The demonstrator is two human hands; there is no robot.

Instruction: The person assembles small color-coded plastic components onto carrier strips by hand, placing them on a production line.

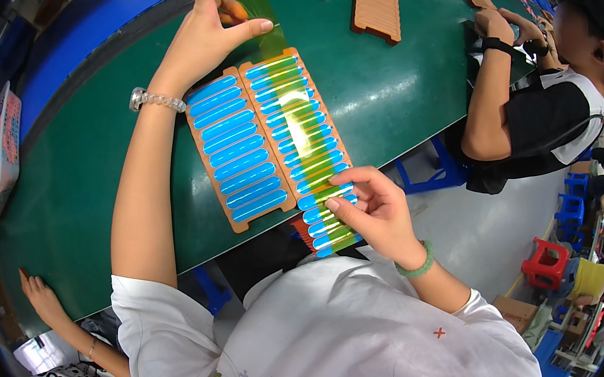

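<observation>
A long strip of clear yellow film (pixel 272 39) runs from far to near across the right-hand orange ribbed tray (pixel 334 121). In that tray lie rows of shiny blue rounded strips, several with the film over them. My left hand (pixel 217 30) is closed on the film's far end, with fingers partly behind it. My right hand (pixel 375 210) pinches the near part between thumb and forefinger. Below the tray, several blue strips (pixel 319 230) hang with the film past the table edge. A second orange tray (pixel 263 209), filled with blue strips, lies alongside on the left.
The green table (pixel 85 183) bears another orange tray (pixel 376 5) at the far right. White baskets (pixel 6 155) with orange and blue pieces stand at the left and far right. A co-worker (pixel 522 89) works at the right; another person's hand (pixel 43 300) rests at the left edge.
</observation>
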